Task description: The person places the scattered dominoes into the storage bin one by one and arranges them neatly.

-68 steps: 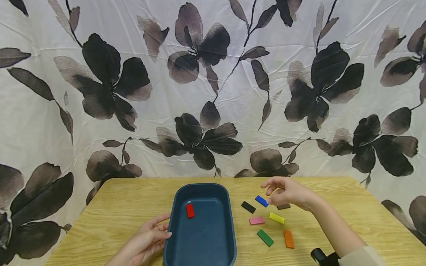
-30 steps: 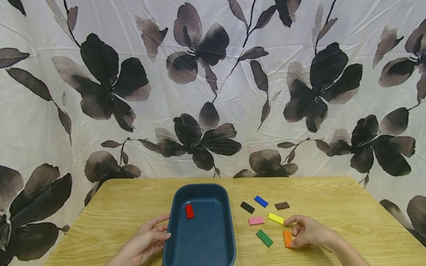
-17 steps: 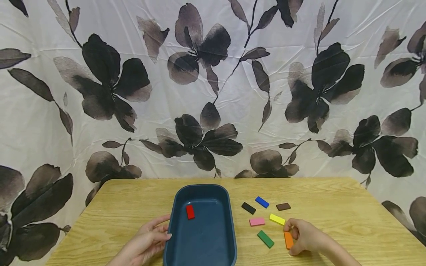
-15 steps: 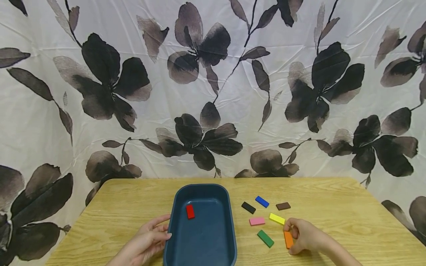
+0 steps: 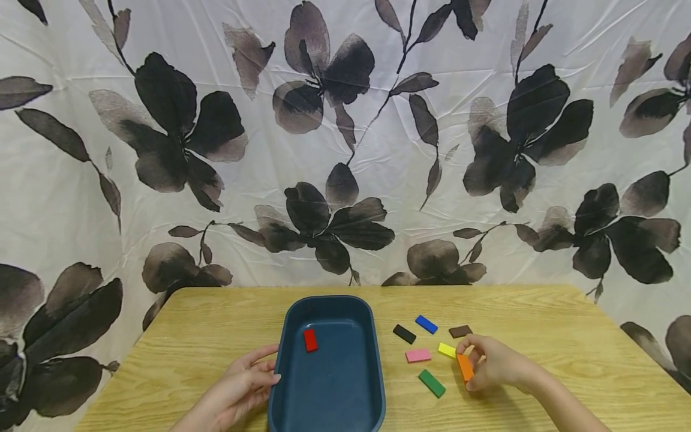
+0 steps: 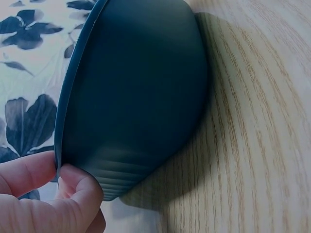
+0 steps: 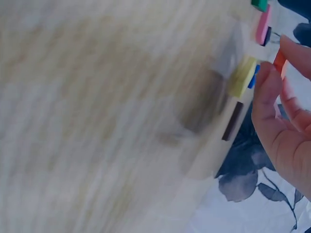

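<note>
The right hand (image 5: pixel 496 362) pinches the flat, rectangular orange block (image 5: pixel 465 368) by its ends, above the light wooden table (image 5: pixel 567 342), while the left hand (image 5: pixel 244 384) pinches the dark-blue, seemingly plastic tray (image 5: pixel 335 390) at its edge, probably for keeping it steady.

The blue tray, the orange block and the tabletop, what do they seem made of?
Blue tray: probably molded plastic, satin; smooth walls, rounded corners, soft highlights.
Orange block: perhaps plastic or painted wood, fairly matte; even color, no visible grain.
Tabletop: wood or wood-look laminate, low sheen; grain lines fit either.
</note>
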The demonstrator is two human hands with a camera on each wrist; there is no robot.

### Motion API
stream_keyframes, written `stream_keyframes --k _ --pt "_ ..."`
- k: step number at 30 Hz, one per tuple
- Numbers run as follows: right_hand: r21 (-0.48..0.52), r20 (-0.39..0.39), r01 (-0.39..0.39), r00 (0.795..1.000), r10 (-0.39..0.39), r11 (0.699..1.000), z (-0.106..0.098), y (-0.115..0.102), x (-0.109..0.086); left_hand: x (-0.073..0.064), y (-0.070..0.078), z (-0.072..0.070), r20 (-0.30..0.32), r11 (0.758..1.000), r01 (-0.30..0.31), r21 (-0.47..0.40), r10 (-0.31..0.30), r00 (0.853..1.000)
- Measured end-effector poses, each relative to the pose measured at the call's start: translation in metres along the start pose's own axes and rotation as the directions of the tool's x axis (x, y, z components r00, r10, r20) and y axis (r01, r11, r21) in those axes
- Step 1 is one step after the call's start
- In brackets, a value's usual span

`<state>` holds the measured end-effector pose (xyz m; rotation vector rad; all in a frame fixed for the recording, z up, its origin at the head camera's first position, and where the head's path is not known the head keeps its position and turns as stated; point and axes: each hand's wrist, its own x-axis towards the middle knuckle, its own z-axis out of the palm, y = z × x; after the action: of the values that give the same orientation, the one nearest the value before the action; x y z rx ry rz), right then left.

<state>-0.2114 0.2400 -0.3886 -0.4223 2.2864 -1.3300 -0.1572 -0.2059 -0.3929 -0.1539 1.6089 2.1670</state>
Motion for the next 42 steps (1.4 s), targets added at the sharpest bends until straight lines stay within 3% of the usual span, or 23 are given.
stream_keyframes --k 8,17,42 --pt "0.09 0.039 0.028 0.999 -0.032 0.996 -0.003 -0.012 0.007 0.001 -0.001 -0.001 -0.003 1.0 -0.002 0.012 0.002 1.0" --pt "0.072 0.054 0.098 0.993 -0.102 0.993 -0.002 -0.027 0.014 0.0 -0.001 -0.001 0.002 1.0 -0.01 0.012 0.01 1.0" --pt "0.059 0.072 0.122 0.989 -0.126 0.991 0.006 -0.072 0.042 0.001 -0.003 -0.002 0.013 0.999 -0.034 0.009 0.034 0.999"
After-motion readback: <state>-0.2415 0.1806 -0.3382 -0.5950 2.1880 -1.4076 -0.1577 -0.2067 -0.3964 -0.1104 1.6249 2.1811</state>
